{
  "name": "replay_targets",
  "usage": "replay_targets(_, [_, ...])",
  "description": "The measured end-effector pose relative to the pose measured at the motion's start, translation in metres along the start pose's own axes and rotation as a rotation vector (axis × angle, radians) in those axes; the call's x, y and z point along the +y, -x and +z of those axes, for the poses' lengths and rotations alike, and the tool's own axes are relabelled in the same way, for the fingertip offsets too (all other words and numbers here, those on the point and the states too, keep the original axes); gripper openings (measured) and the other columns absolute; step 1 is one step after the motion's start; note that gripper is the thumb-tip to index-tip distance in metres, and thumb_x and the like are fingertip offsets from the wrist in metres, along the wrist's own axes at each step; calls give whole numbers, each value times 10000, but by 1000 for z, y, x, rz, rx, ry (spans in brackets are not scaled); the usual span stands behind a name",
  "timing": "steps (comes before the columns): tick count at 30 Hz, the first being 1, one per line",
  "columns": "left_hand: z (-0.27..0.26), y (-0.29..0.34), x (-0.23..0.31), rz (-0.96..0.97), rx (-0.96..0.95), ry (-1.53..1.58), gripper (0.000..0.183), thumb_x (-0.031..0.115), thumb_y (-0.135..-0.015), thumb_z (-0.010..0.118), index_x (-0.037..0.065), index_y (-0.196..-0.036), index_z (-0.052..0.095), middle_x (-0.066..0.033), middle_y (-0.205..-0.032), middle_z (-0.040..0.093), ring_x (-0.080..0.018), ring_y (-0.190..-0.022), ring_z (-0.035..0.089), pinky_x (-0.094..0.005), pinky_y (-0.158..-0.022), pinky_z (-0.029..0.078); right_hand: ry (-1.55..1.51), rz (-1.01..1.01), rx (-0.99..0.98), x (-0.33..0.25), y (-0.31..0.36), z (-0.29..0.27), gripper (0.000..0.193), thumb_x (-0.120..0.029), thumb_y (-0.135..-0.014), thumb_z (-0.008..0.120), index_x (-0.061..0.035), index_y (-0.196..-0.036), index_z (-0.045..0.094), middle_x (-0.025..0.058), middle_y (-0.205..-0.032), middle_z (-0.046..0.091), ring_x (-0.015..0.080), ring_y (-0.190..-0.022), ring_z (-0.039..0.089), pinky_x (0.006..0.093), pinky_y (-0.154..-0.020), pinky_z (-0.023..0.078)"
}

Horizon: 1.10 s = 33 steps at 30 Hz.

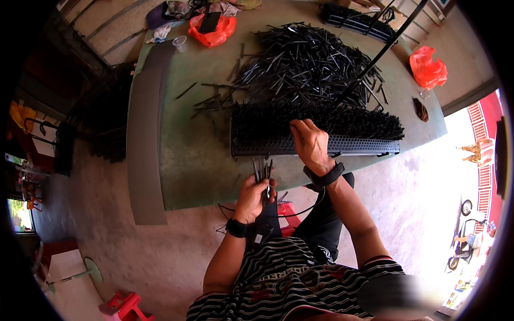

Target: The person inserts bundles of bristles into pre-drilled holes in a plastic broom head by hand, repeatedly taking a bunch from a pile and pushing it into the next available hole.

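Note:
My left hand (252, 198) is closed around a small bunch of thin black strips (263, 169), whose ends stick up past the fingers by the table's near edge. Ahead of it lies a long black perforated panel (364, 145) with a dense row of upright black strips (353, 122) along it, like bristles. My right hand (311, 143) is over the middle of this panel, its fingers pinched together at the strips. Whatever sits between those fingertips is hidden. Behind the panel spreads a large heap of loose black strips (308, 61).
The green table (193, 160) has a grey board (145, 134) along its left side. Red plastic bags (428, 68), a clear cup (180, 43) and cloths lie near its edges. A dark pole (393, 40) slants across the heap. A red stool (126, 306) stands on the floor.

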State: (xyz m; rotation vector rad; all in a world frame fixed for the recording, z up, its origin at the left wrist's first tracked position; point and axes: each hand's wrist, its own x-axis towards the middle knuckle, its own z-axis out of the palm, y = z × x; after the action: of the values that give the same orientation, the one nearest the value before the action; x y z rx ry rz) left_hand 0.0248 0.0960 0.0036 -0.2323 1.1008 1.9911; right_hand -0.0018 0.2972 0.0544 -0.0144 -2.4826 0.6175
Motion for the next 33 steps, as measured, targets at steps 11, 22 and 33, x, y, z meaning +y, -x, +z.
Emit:
replay_targets(11, [-6,17,10,-14,-283,20,152,61,-887,464,38,-1029,514,-93,-830,577,-169,-628,561,-277,-499,436,207,-767,-541,-42,38,-17,565,-275,-812,516,-138,-1339,366,116,-1368,373,297,-1267,348,539,-1000,264])
replay_targets(22, [3,43,33,-241,-409,153,542,244,-928,480,164,-1397,223,-210,-976,580,-267,-777,620,-336,-636,510,-155,-695,-569,-30,55,-8,249,-133,-666,583,-7,-872,524,107,-831,548,284,-792,568,402,-704,467])
replay_targets(33, [7,7,7,-15,-32,117,190,191,-877,585,38,-986,613,-33,-733,586,-133,-616,561,-266,-580,489,-1020,757,-879,-67,67,2,261,-159,-887,480,101,-881,506,135,-658,584,204,-535,623,274,-463,520])
